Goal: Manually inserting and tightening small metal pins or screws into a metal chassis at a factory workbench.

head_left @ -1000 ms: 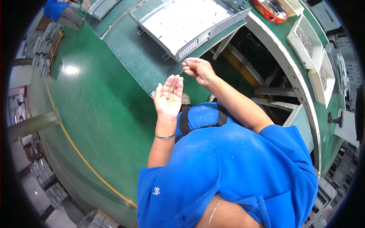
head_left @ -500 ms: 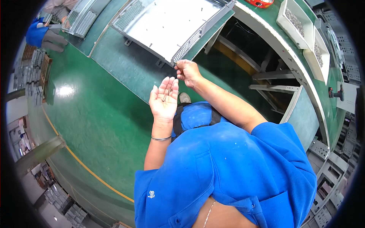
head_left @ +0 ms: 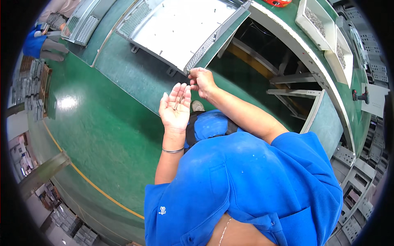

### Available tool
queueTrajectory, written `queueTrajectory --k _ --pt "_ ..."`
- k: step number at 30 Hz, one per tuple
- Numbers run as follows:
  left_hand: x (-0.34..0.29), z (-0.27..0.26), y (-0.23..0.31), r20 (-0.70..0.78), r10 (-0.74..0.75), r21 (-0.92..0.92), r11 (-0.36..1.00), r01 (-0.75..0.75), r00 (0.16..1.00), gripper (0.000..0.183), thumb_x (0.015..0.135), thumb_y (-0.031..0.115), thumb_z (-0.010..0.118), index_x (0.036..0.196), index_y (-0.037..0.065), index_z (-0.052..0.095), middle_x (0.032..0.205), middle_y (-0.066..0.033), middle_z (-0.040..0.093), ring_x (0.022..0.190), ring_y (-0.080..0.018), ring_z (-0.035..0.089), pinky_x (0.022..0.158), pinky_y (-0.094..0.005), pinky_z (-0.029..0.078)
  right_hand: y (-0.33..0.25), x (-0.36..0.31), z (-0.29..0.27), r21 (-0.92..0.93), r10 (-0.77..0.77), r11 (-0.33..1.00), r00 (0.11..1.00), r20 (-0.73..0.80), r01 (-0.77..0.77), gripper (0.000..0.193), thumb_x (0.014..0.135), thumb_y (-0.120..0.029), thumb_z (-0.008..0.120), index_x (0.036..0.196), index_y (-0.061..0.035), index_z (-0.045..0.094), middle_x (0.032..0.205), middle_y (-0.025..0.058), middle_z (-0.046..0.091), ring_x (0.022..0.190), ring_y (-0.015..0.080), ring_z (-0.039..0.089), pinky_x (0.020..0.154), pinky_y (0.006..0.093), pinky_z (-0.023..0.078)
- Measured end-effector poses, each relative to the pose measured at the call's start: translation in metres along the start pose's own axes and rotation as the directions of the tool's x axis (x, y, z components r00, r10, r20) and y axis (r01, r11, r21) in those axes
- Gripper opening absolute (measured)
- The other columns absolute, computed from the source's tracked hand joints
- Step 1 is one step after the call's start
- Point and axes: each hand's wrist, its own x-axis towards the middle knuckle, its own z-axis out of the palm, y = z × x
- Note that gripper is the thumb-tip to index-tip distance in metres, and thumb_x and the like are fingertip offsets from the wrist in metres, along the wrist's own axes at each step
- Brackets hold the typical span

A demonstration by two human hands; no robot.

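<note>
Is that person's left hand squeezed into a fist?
No, the left hand is open, palm up, with small metal pieces resting on it.

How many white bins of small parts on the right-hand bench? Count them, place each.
2. The upper bin lies toward the top right of the green bench; the lower bin sits beside it. Others may be out of view.

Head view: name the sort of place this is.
Probably a factory assembly shop: a metal casing sits on a green-topped workbench, white bins hold many small parts, and what looks like a power drill lies nearby.
</note>
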Motion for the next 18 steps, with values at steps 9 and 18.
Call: queueTrajectory --k 9,18 --pt "0.0049 -0.0016 0.0035 0.019 -0.022 0.004 1.0 0.022 1.0 0.043 0.089 0.022 0.037 0.113 -0.013 0.041 0.116 -0.0275 0.045 0.113 -0.0343 0.043 0.098 -0.0422 0.035 0.0015 -0.0078 0.0013 0.007 -0.011 1.0 1.0 0.023 0.011 0.006 0.08 -0.01 0.053 0.08 -0.0043 0.053 0.065 0.0027 0.052 0.046 0.0076 0.045 0.037 0.0215 0.042" --pt "0.0084 -0.0015 0.0078 0.029 -0.031 0.003 1.0 0.031 0.999 0.043 0.089 0.022 0.037 0.113 -0.013 0.041 0.116 -0.0277 0.045 0.113 -0.0347 0.043 0.098 -0.0422 0.036 0.0021 -0.0052 0.0044 0.011 -0.008 1.0 1.0 -0.005 0.008 0.012 0.081 -0.014 0.049 0.078 -0.003 0.052 0.063 0.0032 0.05 0.042 0.0086 0.044 0.034 0.0221 0.039"
